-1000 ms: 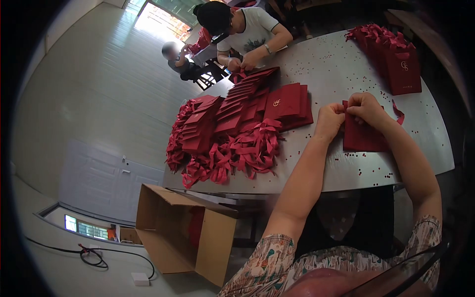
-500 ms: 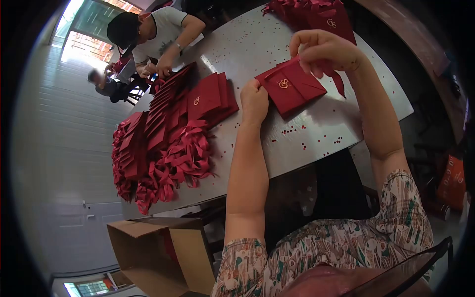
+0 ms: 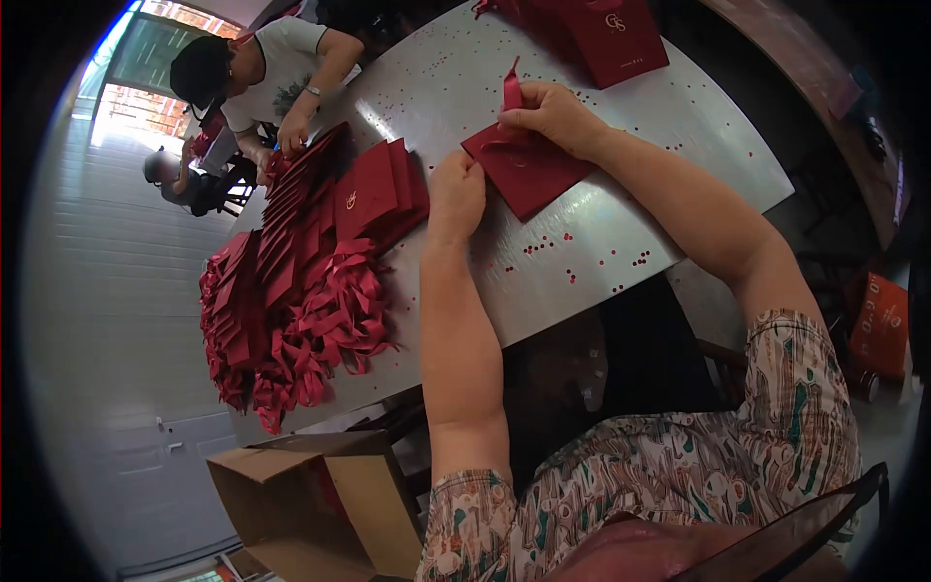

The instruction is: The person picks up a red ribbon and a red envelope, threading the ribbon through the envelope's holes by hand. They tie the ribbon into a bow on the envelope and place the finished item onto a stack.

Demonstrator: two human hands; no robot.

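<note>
A dark red paper gift bag (image 3: 534,182) lies in front of me on the grey table, its surface mostly plain with a faint mark. My left hand (image 3: 457,198) is closed on the bag's left edge, thumb on top. At the bag's far edge, my right hand (image 3: 557,117) pinches a red ribbon (image 3: 512,89), whose end sticks up past the fingers. The fingertips of the right hand are partly hidden by the ribbon. Left of my left hand lies a stack of red bags (image 3: 373,196) with a gold logo.
Rows of red bags (image 3: 296,218) and a heap of ribbon handles (image 3: 339,315) cover the table's left side. Another red bag (image 3: 621,44) stands at the far right. Small red dots (image 3: 548,244) dot the tabletop. A co-worker (image 3: 281,78) handles bags opposite; a cardboard box (image 3: 291,504) sits below.
My right hand has come left and now pinches the ribbon at the bag's far edge. The bag's gold logo and folded flap no longer show clearly. The view has shifted slightly.
</note>
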